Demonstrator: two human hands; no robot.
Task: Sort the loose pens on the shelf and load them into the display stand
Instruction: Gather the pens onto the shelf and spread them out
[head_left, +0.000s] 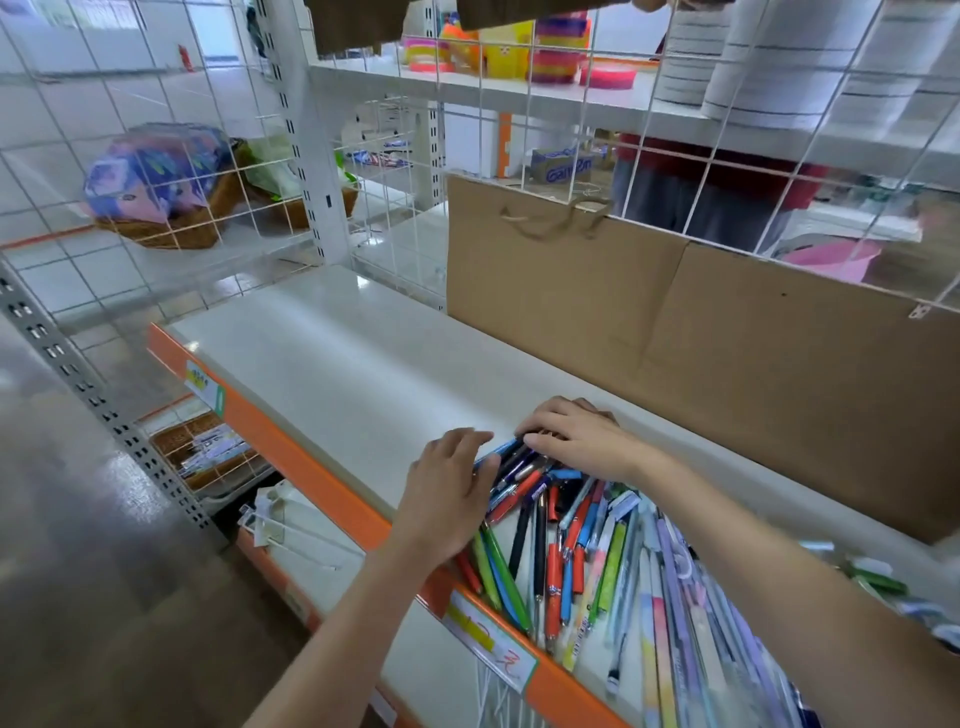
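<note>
The loose pens (561, 525) are heaped on the shelf (332, 364), at its orange front edge. Both hands, left hand (447, 488) and right hand (576, 436), are laid flat, fingers spread, nothing gripped. Pens could be pushed over the edge; no display stand is seen.

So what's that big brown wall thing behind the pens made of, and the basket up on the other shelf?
The brown sheet looks like cardboard: matte, tan, with a fold crease down it. The basket looks like woven wicker or rattan, brown with a visible weave, though it's blurry. The pens look like shiny coloured plastic.
</note>
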